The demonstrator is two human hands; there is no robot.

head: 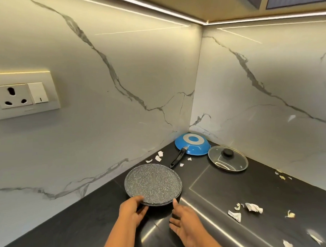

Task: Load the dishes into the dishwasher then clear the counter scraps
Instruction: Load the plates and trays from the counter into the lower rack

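Observation:
A round grey speckled flat pan (153, 183) lies on the black counter (79, 228). My left hand (131, 211) grips its near rim, thumb on top and fingers beneath. My right hand (182, 220) is beside the rim on the right, fingers straight, thumb tip touching the edge. A blue pan (193, 144) with a black handle sits upside down in the far corner. Next to it lies a glass lid (228, 159) with a black knob. White scraps (158, 157) are scattered behind the grey pan, and more scraps (254, 208) lie on the right.
Marble walls close the counter in on the left and at the back. A socket and switch plate (22, 95) is mounted on the left wall. A flat cooktop panel (225, 191) is set in the counter. A cabinet with a light strip hangs overhead.

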